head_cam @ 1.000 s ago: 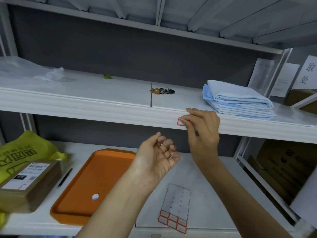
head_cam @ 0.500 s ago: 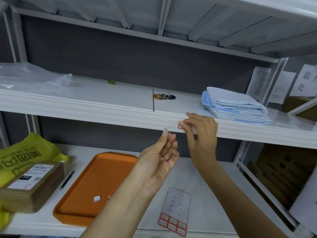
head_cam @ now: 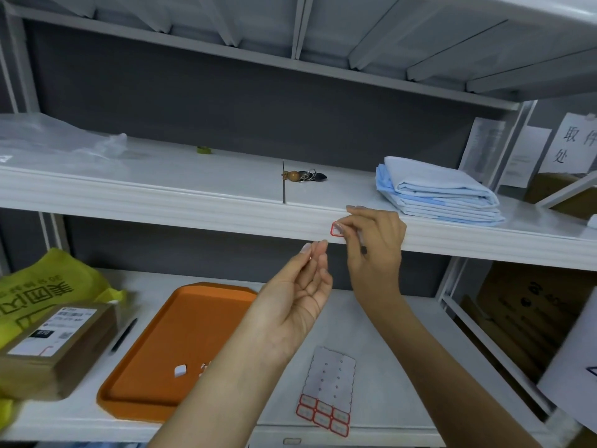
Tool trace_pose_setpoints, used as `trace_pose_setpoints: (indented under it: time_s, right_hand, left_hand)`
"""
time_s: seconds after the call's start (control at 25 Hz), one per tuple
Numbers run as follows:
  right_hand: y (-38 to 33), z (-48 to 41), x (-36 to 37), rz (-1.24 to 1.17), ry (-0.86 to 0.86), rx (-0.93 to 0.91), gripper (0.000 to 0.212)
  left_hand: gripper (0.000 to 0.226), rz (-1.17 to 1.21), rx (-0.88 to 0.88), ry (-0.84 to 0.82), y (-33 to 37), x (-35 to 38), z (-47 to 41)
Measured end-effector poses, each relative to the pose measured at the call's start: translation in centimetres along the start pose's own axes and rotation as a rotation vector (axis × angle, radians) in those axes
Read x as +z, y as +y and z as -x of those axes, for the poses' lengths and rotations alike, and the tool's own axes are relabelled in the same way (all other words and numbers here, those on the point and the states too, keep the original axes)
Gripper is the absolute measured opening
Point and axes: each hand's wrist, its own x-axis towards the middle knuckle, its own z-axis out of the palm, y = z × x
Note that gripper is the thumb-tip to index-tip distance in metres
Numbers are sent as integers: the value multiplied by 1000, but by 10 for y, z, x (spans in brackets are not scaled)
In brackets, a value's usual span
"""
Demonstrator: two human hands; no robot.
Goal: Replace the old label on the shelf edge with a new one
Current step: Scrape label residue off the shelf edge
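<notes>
A small red-bordered white label [head_cam: 336,230] sits on the front edge of the middle white shelf [head_cam: 193,211]. My right hand [head_cam: 374,244] is at that edge, its thumb and forefinger pinching the label's right side. My left hand [head_cam: 303,286] hovers palm-up just below and left of the label, fingers raised and loosely together, holding nothing that I can make out. On the lower shelf lies a label sheet [head_cam: 328,389] with several red-bordered labels left in its bottom rows.
An orange tray [head_cam: 155,357] on the lower shelf holds small white scraps. Left of it are a pen [head_cam: 124,334], a cardboard parcel [head_cam: 48,347] and a yellow bag [head_cam: 42,286]. Folded blue cloth [head_cam: 436,192], keys [head_cam: 303,176] and a plastic bag [head_cam: 58,140] lie on the middle shelf.
My left hand has risen toward the shelf edge, its fingers straightening upward. My right hand stays pinched on the label. The view has shifted slightly downward.
</notes>
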Motion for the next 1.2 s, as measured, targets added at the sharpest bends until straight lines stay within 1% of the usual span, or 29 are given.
trace_pose_setpoints:
  time_s: [0.16,0.32,0.44,0.64,0.84,1.04,1.2]
  right_hand:
    - [-2,0,-1,31,-25,20,3]
    - [-3,1,-2,41,-10,-11,7]
    - [-3,0,-3,42,13,-28,10]
    - [1,0,-1,10,21,-21,9]
    - [4,-1,-1,-17,-6,-12,7]
    - [0,-1,-1,13,-7,-3,4]
    - [-1,-1,-2,10,3,13,8]
  left_hand:
    - [13,28,-8,-26,1,0,0]
    - [19,7,-18,-49,3,-2,1]
    - [14,-40,-7,-57,6,-2,2]
    - [11,-64,-1,-49,6,-1,1]
    - [10,-55,-6,-19,0,-3,0]
    - [10,-55,-1,12,-3,-3,2]
    - [18,-37,-1,55,0,-3,3]
